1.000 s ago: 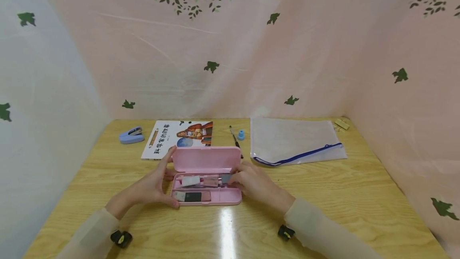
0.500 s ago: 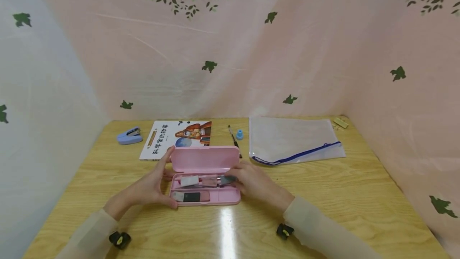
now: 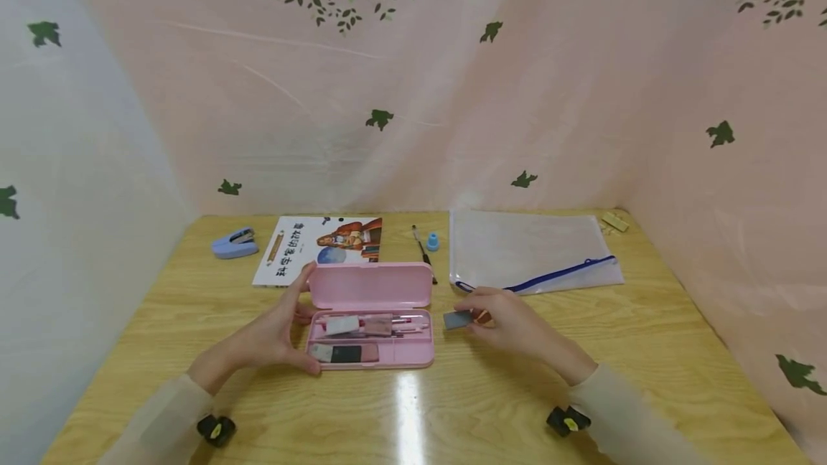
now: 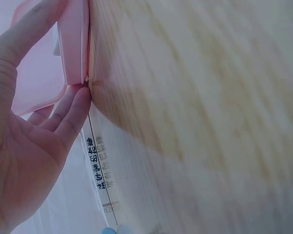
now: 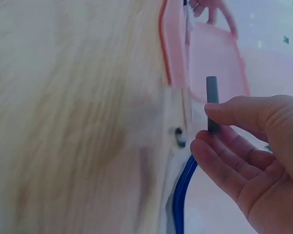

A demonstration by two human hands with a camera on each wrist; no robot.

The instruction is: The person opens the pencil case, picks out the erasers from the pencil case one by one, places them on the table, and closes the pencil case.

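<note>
A pink pencil case (image 3: 412, 355) lies on the table, its lid (image 3: 371, 286) raised. My left hand (image 3: 274, 332) holds it at the left end, thumb at the front corner and a finger on the lid's edge. To the right of the case, my right hand (image 3: 513, 321) pinches a flat grey eraser (image 5: 212, 92) between thumb and fingers. Inside the case's rear compartment lie several pens (image 3: 408, 329), a white block (image 3: 342, 325) and a pinkish block (image 3: 377, 326). The front compartment holds a white, black and pink block (image 3: 346, 354) at its left.
Behind the case are a white booklet (image 3: 284, 250), a blue stapler (image 3: 235, 244), a black pen (image 3: 424, 253) and a small blue cone-shaped item (image 3: 433, 241). A clear zip pouch (image 3: 523, 250) lies back right, beside a small yellowish block (image 3: 615, 222).
My right hand has lifted the grey eraser out of the rear compartment and moved right with it, clear of the case. The left hand stays on the case.
</note>
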